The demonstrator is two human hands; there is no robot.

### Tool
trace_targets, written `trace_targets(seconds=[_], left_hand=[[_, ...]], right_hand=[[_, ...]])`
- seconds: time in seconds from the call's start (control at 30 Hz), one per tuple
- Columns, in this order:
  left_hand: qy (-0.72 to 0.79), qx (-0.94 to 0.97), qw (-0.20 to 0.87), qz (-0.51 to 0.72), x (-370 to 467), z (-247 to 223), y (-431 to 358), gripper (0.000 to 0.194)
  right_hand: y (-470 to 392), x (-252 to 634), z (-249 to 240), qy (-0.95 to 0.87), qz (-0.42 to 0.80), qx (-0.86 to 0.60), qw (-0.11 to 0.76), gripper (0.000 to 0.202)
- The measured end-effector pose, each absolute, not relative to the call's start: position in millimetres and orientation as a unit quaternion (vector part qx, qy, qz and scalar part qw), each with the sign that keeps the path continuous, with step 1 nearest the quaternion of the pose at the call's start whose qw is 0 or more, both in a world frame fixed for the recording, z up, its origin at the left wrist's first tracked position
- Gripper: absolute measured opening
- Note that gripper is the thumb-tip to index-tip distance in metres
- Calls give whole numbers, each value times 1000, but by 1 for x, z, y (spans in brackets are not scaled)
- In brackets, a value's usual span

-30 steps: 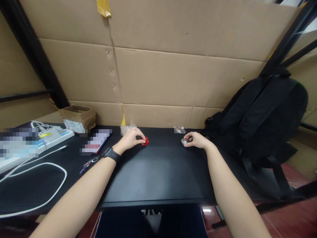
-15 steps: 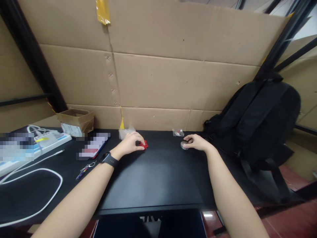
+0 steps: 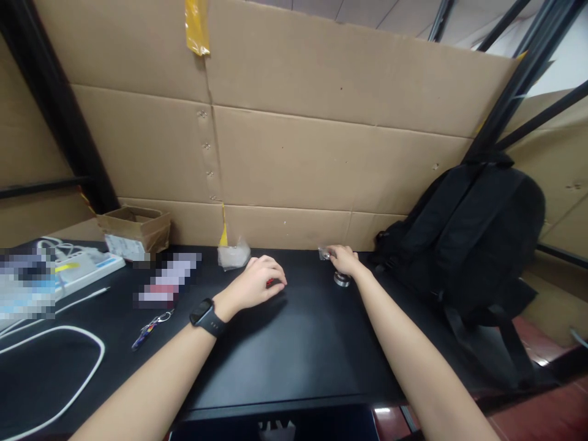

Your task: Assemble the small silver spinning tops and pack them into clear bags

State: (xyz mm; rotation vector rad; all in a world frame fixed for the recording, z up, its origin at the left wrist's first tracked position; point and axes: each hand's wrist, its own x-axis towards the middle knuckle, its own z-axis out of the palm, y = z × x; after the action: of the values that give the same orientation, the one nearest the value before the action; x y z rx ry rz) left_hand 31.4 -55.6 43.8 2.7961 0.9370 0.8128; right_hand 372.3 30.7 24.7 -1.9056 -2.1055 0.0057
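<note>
On the black table, a small red object [image 3: 271, 282] shows only in part beneath the curled fingers of my left hand [image 3: 260, 283]; whether it is gripped is hidden. A black watch is on my left wrist. My right hand [image 3: 343, 260] reaches to a small clear plastic packet [image 3: 324, 253] near the cardboard wall, its fingertips at the packet's right side. Just below that hand, a round silvery object [image 3: 341, 280] lies on the table, apart from the fingertips.
Behind my left hand is a translucent bag [image 3: 233, 256]. At the left are an open cardboard box [image 3: 135, 233], a keychain [image 3: 149, 329], a blurred phone, a power strip [image 3: 98, 267] and white cable. A black backpack [image 3: 487, 233] stands at the right.
My right hand has left the round silvery object and moved back and left to the plastic packet. My left hand has shifted slightly right and nearer, now covering more of the red object.
</note>
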Motion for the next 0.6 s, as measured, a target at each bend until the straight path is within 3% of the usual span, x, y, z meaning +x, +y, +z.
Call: trace_targets(seconds=[0.13, 0.47, 0.6], left_hand=[[288, 918, 45, 268, 36, 44, -60, 16], [287, 919, 40, 269, 34, 49, -62, 15], [291, 916, 47, 271, 35, 48, -63, 13]], right_hand=[[50, 370, 30, -745, 10, -655, 128, 26], [63, 365, 35, -772, 11, -632, 67, 54], [58, 358, 33, -764, 1, -641, 72, 46]])
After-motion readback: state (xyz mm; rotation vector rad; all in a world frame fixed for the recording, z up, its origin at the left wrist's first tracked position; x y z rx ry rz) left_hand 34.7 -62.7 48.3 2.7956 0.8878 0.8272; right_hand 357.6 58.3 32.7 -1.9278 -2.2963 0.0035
